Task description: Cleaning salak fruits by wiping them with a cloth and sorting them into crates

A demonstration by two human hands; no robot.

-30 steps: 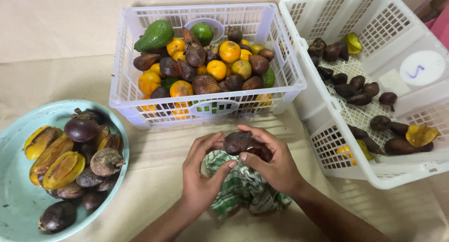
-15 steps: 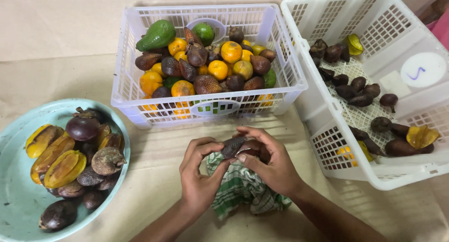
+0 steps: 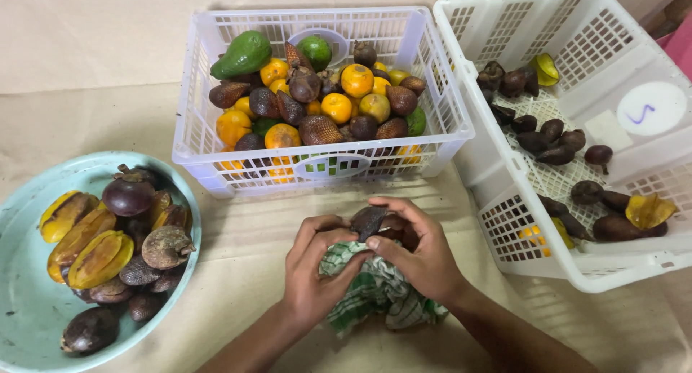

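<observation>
Fingers of both hands closed round one dark scaly fruit (image 3: 369, 220) and a green-checked cloth (image 3: 378, 290) — right hand (image 3: 418, 254) pinching the fruit's top, left hand (image 3: 313, 268) bunching cloth under it, near the front edge of the tan-covered table (image 3: 238, 250).

Largest to smallest: table; white basket (image 3: 577, 265) at the right edge with dark fruits; white basket (image 3: 317, 164) at the back, heaped with oranges, avocado, scaly fruits; teal bowl (image 3: 29, 308) at the left edge; cloth; fruit.

Risks, as judged: brittle skin may crack under the pinch; fruit could slip from the loose cloth and roll off the front edge.

Against a second ago — fruit tilted more upright and more exposed, right fingers shifted onto its tip; baskets and bowl unchanged.
</observation>
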